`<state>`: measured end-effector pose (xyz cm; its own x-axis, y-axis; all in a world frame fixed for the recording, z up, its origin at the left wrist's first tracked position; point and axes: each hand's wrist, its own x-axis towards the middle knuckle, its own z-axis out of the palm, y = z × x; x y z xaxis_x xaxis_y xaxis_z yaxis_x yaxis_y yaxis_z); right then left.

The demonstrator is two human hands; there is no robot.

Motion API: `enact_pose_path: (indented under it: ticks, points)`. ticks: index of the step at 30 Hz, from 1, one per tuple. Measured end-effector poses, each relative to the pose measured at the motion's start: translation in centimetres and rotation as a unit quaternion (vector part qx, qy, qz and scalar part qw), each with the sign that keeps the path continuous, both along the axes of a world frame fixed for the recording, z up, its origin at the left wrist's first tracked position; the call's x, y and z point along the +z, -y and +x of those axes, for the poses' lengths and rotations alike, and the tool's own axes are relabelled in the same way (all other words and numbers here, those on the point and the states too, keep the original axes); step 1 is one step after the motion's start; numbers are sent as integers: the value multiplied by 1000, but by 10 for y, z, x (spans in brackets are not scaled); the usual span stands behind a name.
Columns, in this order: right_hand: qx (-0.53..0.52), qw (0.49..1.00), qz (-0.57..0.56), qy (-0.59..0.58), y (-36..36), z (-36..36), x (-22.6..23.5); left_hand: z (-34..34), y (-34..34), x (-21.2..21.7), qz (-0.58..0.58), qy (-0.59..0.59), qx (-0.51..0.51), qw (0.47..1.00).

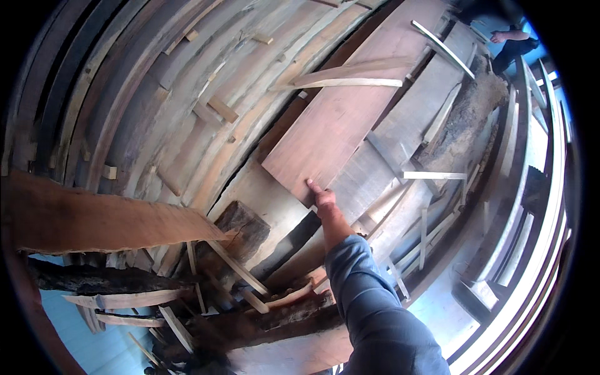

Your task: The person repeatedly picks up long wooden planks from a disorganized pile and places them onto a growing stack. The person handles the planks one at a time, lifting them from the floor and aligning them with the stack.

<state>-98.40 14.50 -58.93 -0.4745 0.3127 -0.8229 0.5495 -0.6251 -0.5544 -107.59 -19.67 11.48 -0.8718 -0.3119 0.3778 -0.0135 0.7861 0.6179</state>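
A long reddish-brown plank [331,128] lies slanting across a stack of boards, its near end toward me. My right hand [323,199], in a blue-grey sleeve, is closed on the near corner of this plank. One digit presses on its top face; the other fingers are largely hidden at the edge. Lying across the plank farther up is a pale wooden strip [356,82]. Beside it on the right are greyer boards [369,165]. My left hand does not show.
Stacked slabs with spacer blocks [223,109] fill the left. A wide rough-edged board [112,215] juts in at left, above bark-edged offcuts [134,299]. Long rails [531,206] curve along the right. At the far right, another person's hand [500,37] shows.
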Motion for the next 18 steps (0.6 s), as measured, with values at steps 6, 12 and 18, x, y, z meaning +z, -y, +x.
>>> enact_pose_path:
  ticks: [6,12,18]
  points:
    - [41,990,76,109,-35,34,109,-11,92,-3,-10,-18,37,999]
    - [96,962,207,152,-104,87,194,-28,69,-9,-14,34,-44,998]
    - [112,943,262,174,-175,119,275,-22,68,-9,-8,99,-55,994]
